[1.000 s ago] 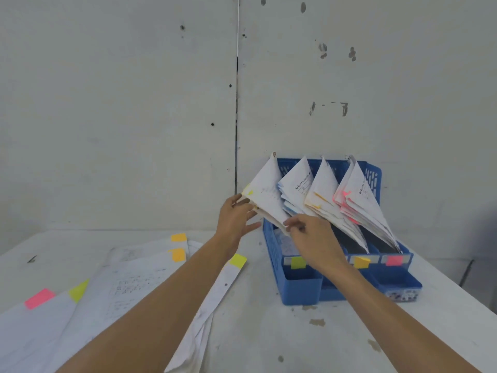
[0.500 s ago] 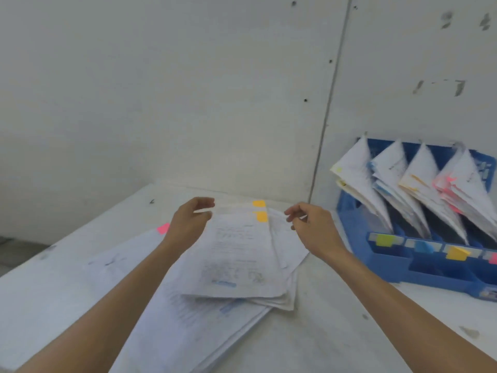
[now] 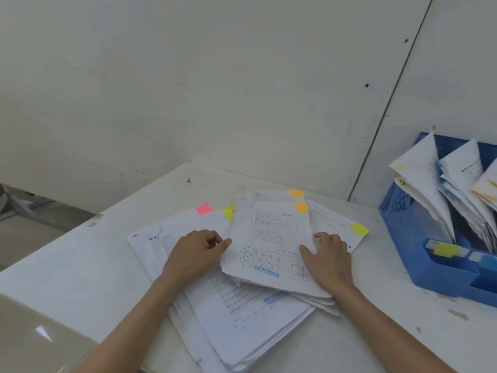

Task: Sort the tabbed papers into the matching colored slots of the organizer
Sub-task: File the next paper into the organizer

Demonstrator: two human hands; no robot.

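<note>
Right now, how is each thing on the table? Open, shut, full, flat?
Left hand, fingers curled, thumb touching the top paper's left edge; grip unclear.
Right hand, thumb on the top paper, fingers curled at its right edge.
Top paper, orange-tabbed, lying on the pile.
Pile, loose, fanned out flat on the table.
Organizer, upright, slots holding leaning papers.

One organizer (image 3: 403, 238), two hands (image 3: 193, 254) (image 3: 329, 258), five tabs (image 3: 301, 207) on papers (image 3: 269, 238) (two orange, two yellow, one pink).

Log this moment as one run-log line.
stage: next pick | right hand: grips orange-tabbed paper, right edge | left hand: at left edge, grip unclear | organizer: right, part-filled
</note>
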